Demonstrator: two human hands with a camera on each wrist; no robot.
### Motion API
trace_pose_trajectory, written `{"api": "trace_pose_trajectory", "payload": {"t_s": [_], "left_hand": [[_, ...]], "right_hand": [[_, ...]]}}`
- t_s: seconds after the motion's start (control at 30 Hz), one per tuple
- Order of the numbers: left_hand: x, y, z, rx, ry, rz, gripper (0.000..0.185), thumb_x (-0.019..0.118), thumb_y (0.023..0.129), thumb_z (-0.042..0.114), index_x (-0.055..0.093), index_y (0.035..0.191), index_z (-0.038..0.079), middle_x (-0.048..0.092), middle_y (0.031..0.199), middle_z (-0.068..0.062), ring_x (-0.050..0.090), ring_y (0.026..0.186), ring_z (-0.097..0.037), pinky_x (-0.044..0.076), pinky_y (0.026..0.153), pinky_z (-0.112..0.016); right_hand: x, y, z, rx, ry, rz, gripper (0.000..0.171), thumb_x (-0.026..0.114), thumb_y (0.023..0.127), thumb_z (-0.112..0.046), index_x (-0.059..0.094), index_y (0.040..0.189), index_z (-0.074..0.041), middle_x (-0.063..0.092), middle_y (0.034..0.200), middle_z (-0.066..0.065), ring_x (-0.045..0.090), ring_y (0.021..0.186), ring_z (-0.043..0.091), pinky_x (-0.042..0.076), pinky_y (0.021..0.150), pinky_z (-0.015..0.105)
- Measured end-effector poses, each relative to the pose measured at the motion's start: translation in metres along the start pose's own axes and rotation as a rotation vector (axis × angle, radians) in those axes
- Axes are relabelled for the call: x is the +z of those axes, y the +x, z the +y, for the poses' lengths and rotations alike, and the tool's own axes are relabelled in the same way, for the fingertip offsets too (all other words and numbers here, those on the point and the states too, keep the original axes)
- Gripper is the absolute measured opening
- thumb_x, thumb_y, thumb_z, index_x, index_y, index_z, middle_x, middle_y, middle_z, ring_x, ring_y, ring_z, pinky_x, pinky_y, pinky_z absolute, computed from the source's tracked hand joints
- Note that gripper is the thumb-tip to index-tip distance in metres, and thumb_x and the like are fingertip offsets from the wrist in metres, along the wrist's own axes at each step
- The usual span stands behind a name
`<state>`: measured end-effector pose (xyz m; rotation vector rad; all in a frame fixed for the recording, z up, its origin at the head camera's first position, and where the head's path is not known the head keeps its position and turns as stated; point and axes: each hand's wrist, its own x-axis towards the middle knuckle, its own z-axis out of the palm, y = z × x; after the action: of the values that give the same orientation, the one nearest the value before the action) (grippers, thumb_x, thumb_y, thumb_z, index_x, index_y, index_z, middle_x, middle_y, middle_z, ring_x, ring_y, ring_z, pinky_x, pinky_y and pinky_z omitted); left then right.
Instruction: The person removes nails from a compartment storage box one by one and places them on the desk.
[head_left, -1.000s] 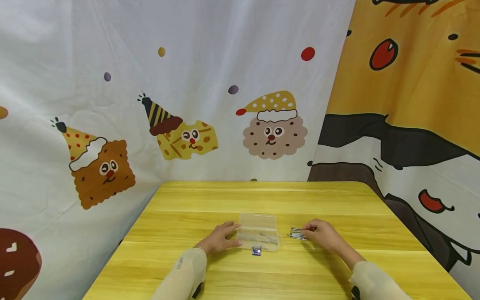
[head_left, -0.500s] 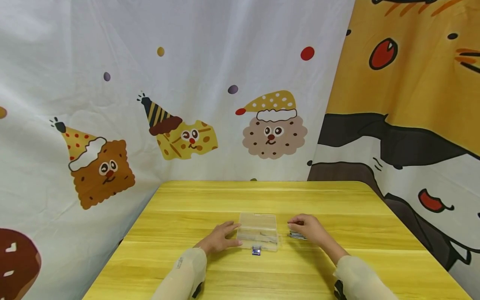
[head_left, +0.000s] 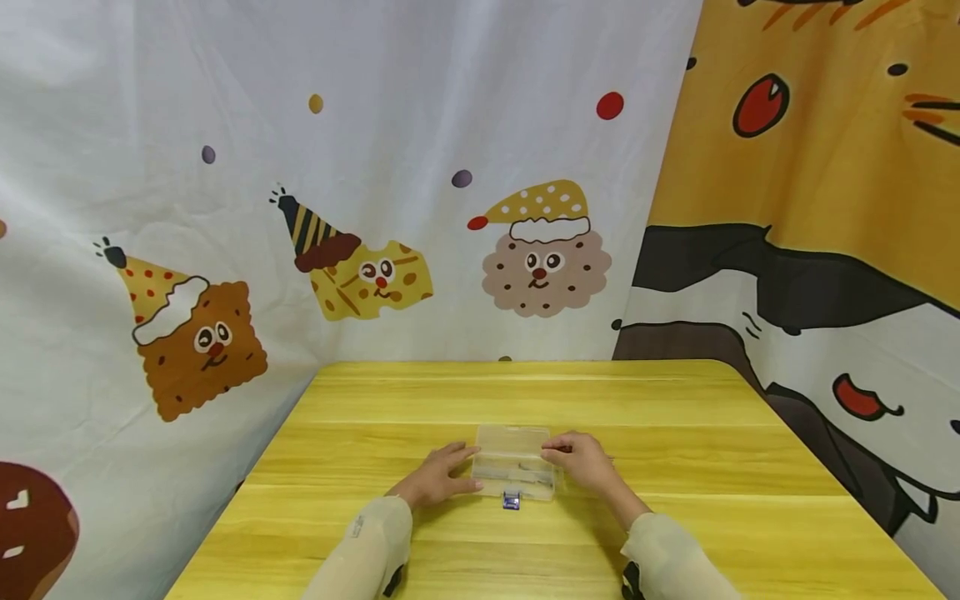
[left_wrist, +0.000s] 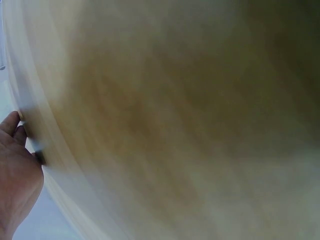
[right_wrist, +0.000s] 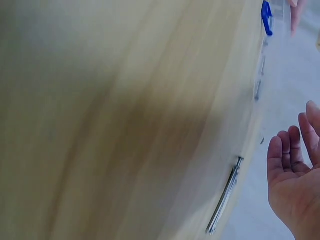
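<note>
A clear plastic box [head_left: 514, 440] with compartments lies with its lid opened back on the table; a blue latch [head_left: 512, 501] sits at its front edge. Thin metal pieces [head_left: 536, 478] show inside. My left hand [head_left: 433, 479] rests against the box's left side, thumb and fingers spread, fingertips at the edge. My right hand [head_left: 588, 460] is over the box's right edge, thumb and forefinger pinching a nail that the fingers mostly hide. In the right wrist view, several silver nails [right_wrist: 225, 197] lie on the table beside that hand; in the head view it largely covers them.
The yellow wood-grain table [head_left: 420, 400] reaches back to a white curtain [head_left: 420, 100] with cartoon prints. Both forearms, in pale sleeves, come in from the front edge.
My right hand has moved left from the nails to the box's right edge, thumb and forefinger pinched. The left hand has stayed at the box.
</note>
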<state>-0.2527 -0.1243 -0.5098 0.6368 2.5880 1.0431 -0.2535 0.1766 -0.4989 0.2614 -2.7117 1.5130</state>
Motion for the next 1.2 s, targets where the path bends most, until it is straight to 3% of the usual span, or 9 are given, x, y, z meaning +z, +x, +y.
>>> {"api": "trace_pose_trajectory", "payload": {"t_s": [0.3,0.57,0.73,0.97,1.2], "left_hand": [[0.0,0.001,-0.001,-0.004,-0.007,0.002,0.072,0.067,0.094,0.045,0.039,0.154,0.016,0.021,0.16,-0.021,0.009,0.144,-0.054,0.015,0.108,-0.073],[0.0,0.002,-0.001,-0.01,0.001,-0.001,0.073,0.066,0.094,0.046,0.038,0.154,0.015,0.021,0.16,-0.021,0.01,0.144,-0.054,0.014,0.109,-0.072],[0.0,0.002,-0.001,-0.014,-0.001,0.001,0.073,0.067,0.094,0.045,0.038,0.154,0.015,0.022,0.16,-0.021,0.01,0.144,-0.053,0.015,0.109,-0.072],[0.0,0.002,-0.001,-0.013,-0.003,-0.001,0.072,0.067,0.094,0.044,0.038,0.154,0.015,0.022,0.16,-0.021,0.01,0.144,-0.053,0.015,0.108,-0.072],[0.001,0.003,-0.002,-0.008,-0.011,-0.001,0.072,0.067,0.095,0.043,0.038,0.154,0.015,0.021,0.16,-0.021,0.01,0.144,-0.054,0.015,0.108,-0.072]], "right_hand": [[0.011,0.002,-0.006,-0.003,-0.027,0.056,0.009,0.073,0.092,-0.014,0.077,0.096,-0.007,0.063,0.1,0.004,0.057,0.086,0.019,0.051,0.068,0.032],[0.015,0.006,-0.004,-0.016,-0.084,0.071,0.006,0.076,0.089,-0.016,0.078,0.09,-0.011,0.063,0.11,0.005,0.058,0.107,0.03,0.047,0.092,0.051],[0.016,0.006,-0.002,-0.021,-0.112,0.062,0.008,0.077,0.088,-0.019,0.077,0.084,-0.012,0.061,0.118,0.011,0.055,0.115,0.037,0.042,0.098,0.058],[0.021,0.007,0.0,-0.015,-0.073,0.033,0.01,0.079,0.086,-0.018,0.077,0.084,-0.009,0.058,0.128,0.019,0.05,0.122,0.043,0.04,0.101,0.061],[0.026,0.009,0.002,-0.022,-0.094,0.053,0.006,0.08,0.084,-0.014,0.077,0.08,-0.011,0.06,0.124,0.018,0.053,0.118,0.042,0.041,0.099,0.06]]}}
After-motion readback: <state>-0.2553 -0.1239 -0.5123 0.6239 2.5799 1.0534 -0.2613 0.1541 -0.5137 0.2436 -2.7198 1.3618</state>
